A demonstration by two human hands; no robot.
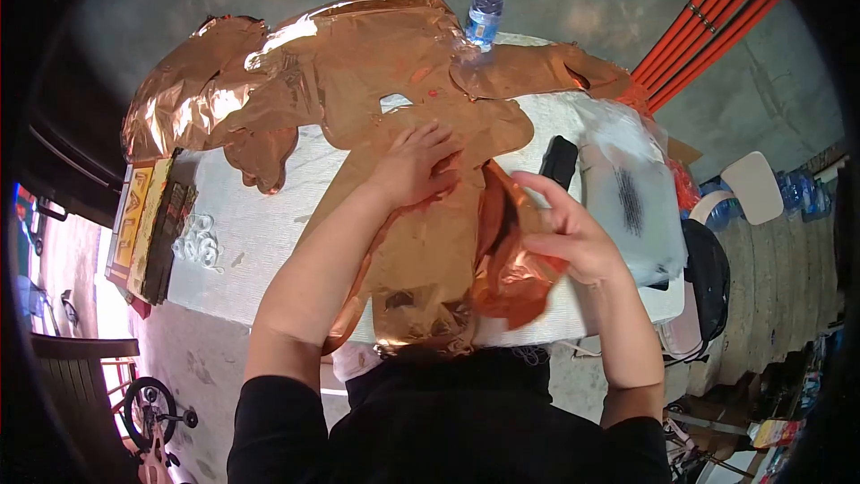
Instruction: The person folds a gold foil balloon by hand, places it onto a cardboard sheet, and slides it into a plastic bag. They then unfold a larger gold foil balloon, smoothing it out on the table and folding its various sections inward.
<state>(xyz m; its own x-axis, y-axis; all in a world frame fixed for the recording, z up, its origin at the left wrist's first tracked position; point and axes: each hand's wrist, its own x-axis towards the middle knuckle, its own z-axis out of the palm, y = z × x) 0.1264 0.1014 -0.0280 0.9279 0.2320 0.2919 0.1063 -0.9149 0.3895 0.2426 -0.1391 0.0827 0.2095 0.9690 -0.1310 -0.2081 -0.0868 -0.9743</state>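
Observation:
Deflated copper-coloured foil balloons (pixel 367 63) spread over the table in large, flat, shiny shapes, overlapping each other. My left hand (pixel 417 163) presses down on the foil near the middle, with its fingers stretched out. To the right of it, my right hand (pixel 573 231) has thumb and fingers closed around a loose, folded flap of the copper foil balloon (pixel 515 278), whose orange-red side partly shows. That flap is raised from the white tabletop and creased. Below my left hand, a long foil section (pixel 421 260) reaches the table's near edge.
A water bottle (pixel 485 13) stands at the far edge. Right of the foil lie a black object (pixel 559 159) and a clear plastic package (pixel 632 206). White ribbon coils (pixel 199 244) and a box (pixel 143 224) are at left. Orange pipes (pixel 708 18) slant down at upper right.

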